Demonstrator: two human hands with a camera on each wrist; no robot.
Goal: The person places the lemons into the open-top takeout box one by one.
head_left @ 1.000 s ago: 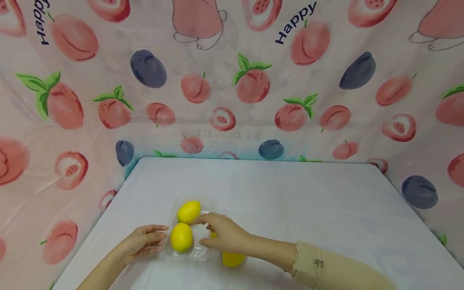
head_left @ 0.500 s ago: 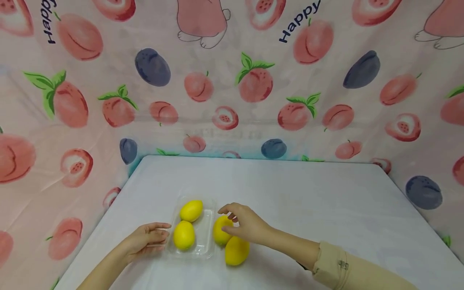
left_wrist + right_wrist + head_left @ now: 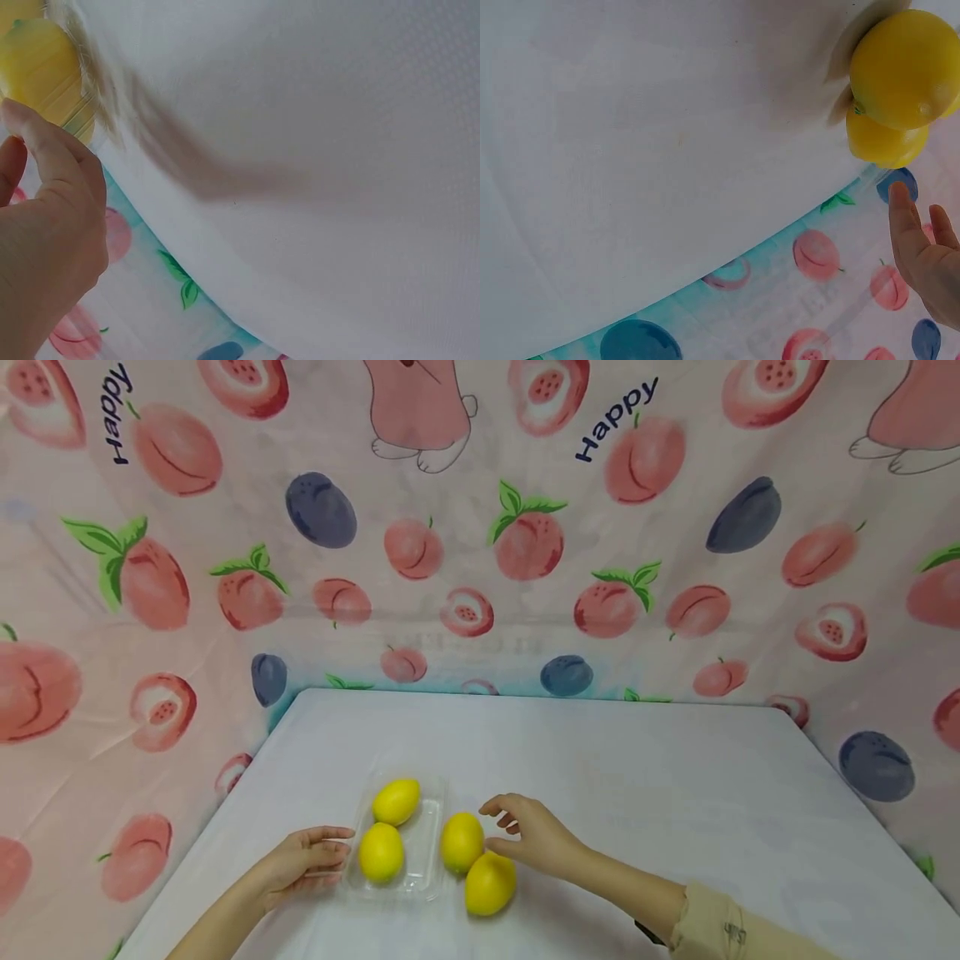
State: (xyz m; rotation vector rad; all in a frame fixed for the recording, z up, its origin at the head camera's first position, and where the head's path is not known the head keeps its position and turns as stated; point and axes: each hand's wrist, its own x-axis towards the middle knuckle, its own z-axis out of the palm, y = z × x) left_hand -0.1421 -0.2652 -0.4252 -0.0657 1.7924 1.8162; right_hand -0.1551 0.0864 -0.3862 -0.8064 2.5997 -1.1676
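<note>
Two yellow lemons, a far one (image 3: 397,802) and a near one (image 3: 381,853), lie in the left part of a clear plastic tray (image 3: 424,860). Just right of the tray, two more lemons rest on the table: one (image 3: 462,843) close to its side, the other (image 3: 491,887) nearer the front. My left hand (image 3: 303,862) has its fingers extended at the tray's left edge; whether they touch it I cannot tell. Holding nothing, my right hand (image 3: 536,835) hovers right of the loose lemons with loosely bent fingers. In the right wrist view the loose lemons (image 3: 904,71) overlap.
A white-covered table (image 3: 637,777) extends behind and to the right of the tray. A pink curtain (image 3: 465,527) printed with peaches and plums hangs along the back and sides.
My right hand has moved right, from over the tray to beside the loose lemons, uncovering them. The left hand keeps its place at the tray's edge. The head view has shifted slightly.
</note>
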